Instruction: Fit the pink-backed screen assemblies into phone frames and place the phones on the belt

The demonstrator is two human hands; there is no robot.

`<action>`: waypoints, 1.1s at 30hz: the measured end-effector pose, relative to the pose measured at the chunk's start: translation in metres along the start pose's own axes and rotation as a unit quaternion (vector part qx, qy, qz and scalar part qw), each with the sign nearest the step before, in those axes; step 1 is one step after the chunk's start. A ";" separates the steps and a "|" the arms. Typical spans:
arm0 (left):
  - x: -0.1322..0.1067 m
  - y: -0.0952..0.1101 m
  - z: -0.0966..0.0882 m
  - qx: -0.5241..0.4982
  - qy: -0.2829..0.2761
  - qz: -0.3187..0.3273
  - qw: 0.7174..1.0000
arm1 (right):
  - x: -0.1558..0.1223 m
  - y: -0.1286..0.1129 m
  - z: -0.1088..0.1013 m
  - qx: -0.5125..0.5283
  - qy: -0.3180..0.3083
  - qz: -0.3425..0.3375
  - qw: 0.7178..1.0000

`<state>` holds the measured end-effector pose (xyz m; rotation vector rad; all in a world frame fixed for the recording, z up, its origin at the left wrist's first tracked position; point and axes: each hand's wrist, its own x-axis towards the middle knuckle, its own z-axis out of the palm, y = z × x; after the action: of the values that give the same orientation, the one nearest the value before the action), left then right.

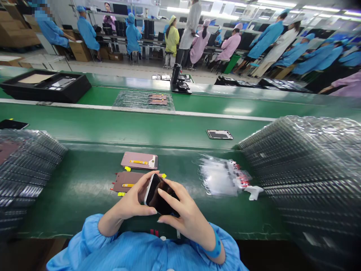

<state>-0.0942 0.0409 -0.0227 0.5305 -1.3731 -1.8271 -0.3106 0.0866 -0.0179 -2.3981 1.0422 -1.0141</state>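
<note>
Both my hands hold a black phone [156, 195] with a pale edge, close to my chest over the green bench. My left hand [130, 205] wraps its left side, thumb under the bottom edge. My right hand [184, 214] grips the right side, with a finger pressed across the dark glass. Just beyond lie two pinkish-brown screen panels with yellow tabs, one near my left fingers [125, 181] and one farther back [139, 160].
Tall stacks of clear plastic trays stand at the left [25, 165] and right [307, 169]. A pile of clear film sheets [221, 177] lies right of the phone. A dark phone part [219, 134] sits on the green conveyor [113, 126]. Co-workers in blue, pink and yellow sit beyond.
</note>
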 end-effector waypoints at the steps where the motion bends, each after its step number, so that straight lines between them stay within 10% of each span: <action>1: 0.000 -0.001 0.000 -0.007 -0.001 0.001 1.000 | 0.001 -0.001 -0.001 -0.004 0.004 -0.003 1.000; 14: 0.004 -0.005 0.003 -0.108 0.042 -0.019 0.993 | 0.009 -0.014 0.005 -0.133 0.051 0.034 0.989; 19: 0.015 0.006 -0.005 -0.165 0.139 -0.108 0.970 | 0.004 0.005 0.005 0.063 0.075 0.090 0.991; 27: 0.027 0.037 -0.025 -0.111 0.192 -0.166 0.961 | -0.005 0.027 -0.001 0.480 -0.061 0.342 0.806; 33: 0.028 0.021 -0.023 -0.098 0.138 -0.136 0.976 | -0.001 0.026 0.009 0.505 0.009 0.348 0.790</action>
<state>-0.0879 0.0028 -0.0071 0.8651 -0.9586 -1.9887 -0.3172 0.0697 -0.0386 -1.0129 0.9081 -0.9336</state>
